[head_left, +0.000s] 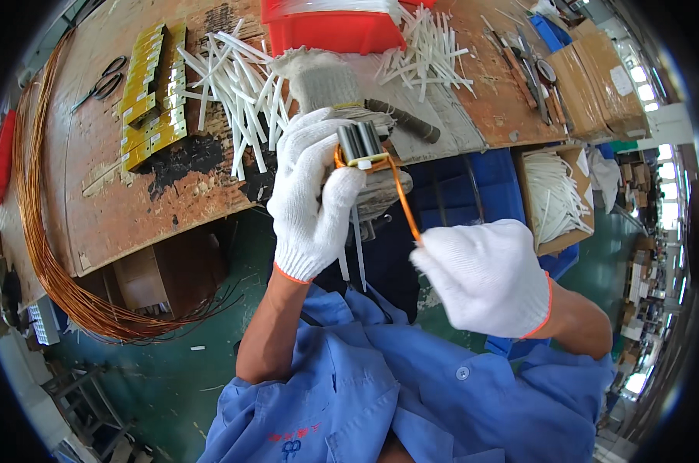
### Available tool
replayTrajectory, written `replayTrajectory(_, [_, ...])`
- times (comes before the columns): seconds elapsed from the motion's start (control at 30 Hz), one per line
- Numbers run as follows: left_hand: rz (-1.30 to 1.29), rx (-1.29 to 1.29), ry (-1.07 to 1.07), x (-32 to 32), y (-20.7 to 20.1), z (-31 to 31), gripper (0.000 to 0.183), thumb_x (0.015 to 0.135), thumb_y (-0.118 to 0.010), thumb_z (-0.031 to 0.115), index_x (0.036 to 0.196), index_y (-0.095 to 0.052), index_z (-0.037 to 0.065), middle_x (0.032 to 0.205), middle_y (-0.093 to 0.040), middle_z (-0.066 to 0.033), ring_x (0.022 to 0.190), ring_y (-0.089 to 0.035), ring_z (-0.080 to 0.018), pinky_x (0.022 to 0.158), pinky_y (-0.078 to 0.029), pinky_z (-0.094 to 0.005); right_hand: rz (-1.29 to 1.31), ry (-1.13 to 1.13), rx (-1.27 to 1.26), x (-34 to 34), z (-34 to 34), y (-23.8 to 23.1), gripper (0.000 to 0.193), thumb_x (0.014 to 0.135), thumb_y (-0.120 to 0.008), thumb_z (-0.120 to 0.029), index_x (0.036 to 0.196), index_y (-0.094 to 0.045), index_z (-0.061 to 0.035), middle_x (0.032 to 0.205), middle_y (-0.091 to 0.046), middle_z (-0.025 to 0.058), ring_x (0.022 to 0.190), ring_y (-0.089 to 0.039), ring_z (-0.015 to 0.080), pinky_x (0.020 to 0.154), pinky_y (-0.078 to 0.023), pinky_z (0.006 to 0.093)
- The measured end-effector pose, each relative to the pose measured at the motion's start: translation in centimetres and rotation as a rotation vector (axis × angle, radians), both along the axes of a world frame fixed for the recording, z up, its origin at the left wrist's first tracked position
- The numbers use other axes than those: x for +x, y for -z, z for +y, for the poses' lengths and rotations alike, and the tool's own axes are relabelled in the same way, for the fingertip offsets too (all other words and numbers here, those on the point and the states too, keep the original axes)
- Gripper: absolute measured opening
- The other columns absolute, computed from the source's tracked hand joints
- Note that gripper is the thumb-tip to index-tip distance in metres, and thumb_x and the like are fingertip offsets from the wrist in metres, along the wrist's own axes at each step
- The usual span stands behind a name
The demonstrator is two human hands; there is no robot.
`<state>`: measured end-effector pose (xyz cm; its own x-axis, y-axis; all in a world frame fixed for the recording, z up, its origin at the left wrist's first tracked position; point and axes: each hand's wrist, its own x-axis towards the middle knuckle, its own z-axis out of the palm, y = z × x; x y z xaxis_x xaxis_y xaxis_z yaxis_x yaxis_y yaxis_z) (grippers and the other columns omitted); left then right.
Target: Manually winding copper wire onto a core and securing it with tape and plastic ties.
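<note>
My left hand [309, 202], in a white knit glove with an orange cuff edge, grips a small wire-wound coil piece [359, 142] between thumb and fingers. Dark grey cylinders stand side by side on that piece, above a yellowish plate. Copper-coloured wire [404, 202] loops around its lower part and runs down to the right. At the wire's far end, my right hand [484, 276], gloved the same way, is closed on it and holds it fairly taut. Behind the left hand, a dark rod-shaped handle [403, 119] and a greyish cloth wrap [315, 77] lie at the bench edge.
The worn wooden bench [95, 208] bears white tubes [241, 89], yellow block-like parts [153, 100], scissors [102, 83] and a red bin [334, 31]. A long copper wire bundle [37, 231] hangs over its left side. A carton of white tubes [550, 197] stands at right.
</note>
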<state>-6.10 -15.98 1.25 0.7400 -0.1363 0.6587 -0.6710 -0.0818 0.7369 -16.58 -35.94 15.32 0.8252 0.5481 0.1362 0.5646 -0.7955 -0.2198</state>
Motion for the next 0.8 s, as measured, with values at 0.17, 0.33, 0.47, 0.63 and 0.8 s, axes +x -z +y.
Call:
replayTrajectory(0.17, [-0.022, 0.081, -0.060, -0.3, -0.1, -0.4, 0.079, 0.071, -0.105, 0.029, 0.134, -0.068, -0.002, 0.140, -0.068, -0.0220, 0.141, -0.060, -0.0451, 0.121, -0.046, -0.0559, -0.146, -0.029, -0.160, 1.1, 3.5, -0.8, 0.013, 0.089, -0.074, -0.017, 0.088, -0.065, -0.0077, 0.064, -0.055, 0.0021, 0.049, -0.059, 0.0178, 0.045, -0.044, 0.0375])
replayTrajectory(0.33, [0.147, 0.078, -0.081, -1.1, 2.1, -1.2, 0.066, 0.077, -0.100, 0.026, 0.132, -0.072, 0.000, 0.135, -0.072, -0.0196, 0.137, -0.064, -0.0414, 0.118, -0.050, -0.0524, -0.229, -0.070, -0.305, 5.7, 8.2, -1.5, 0.018, 0.084, -0.076, -0.019, 0.090, -0.080, -0.0028, 0.080, -0.075, 0.0128, 0.063, -0.073, 0.0222, 0.050, -0.053, 0.0396])
replayTrajectory(0.47, [0.237, 0.123, -0.030, -2.7, 3.7, -1.6, 0.051, 0.082, -0.096, 0.023, 0.124, -0.076, 0.003, 0.131, -0.073, -0.0188, 0.125, -0.070, -0.0378, 0.112, -0.054, -0.0482, 0.017, -0.360, -0.390, 13.5, 7.6, -3.8, 0.015, 0.087, -0.077, -0.019, 0.091, -0.086, -0.0086, 0.085, -0.081, 0.0095, 0.088, -0.082, 0.0287, 0.066, -0.062, 0.0441])
replayTrajectory(0.63, [0.102, -0.012, -0.218, -0.9, 1.2, -1.5, 0.053, 0.076, -0.102, 0.025, 0.114, -0.073, 0.002, 0.136, -0.067, -0.0196, 0.134, -0.063, -0.0399, 0.112, -0.053, -0.0484, 0.636, -0.089, 0.028, 19.3, 2.9, -2.0, 0.032, 0.103, -0.073, -0.027, 0.080, -0.077, -0.0052, 0.069, -0.066, 0.0066, 0.064, -0.060, 0.0169, 0.060, -0.048, 0.0381])
replayTrajectory(0.8, [0.110, -0.082, -0.152, -1.0, 1.0, -1.3, 0.061, 0.076, -0.102, 0.021, 0.123, -0.070, -0.001, 0.141, -0.065, -0.0202, 0.143, -0.058, -0.0412, 0.120, -0.047, -0.0513, 0.435, 0.147, 0.456, 8.8, -2.9, 3.3, 0.032, 0.109, -0.068, -0.026, 0.087, -0.071, -0.0036, 0.065, -0.055, 0.0003, 0.057, -0.051, 0.0115, 0.054, -0.041, 0.0337])
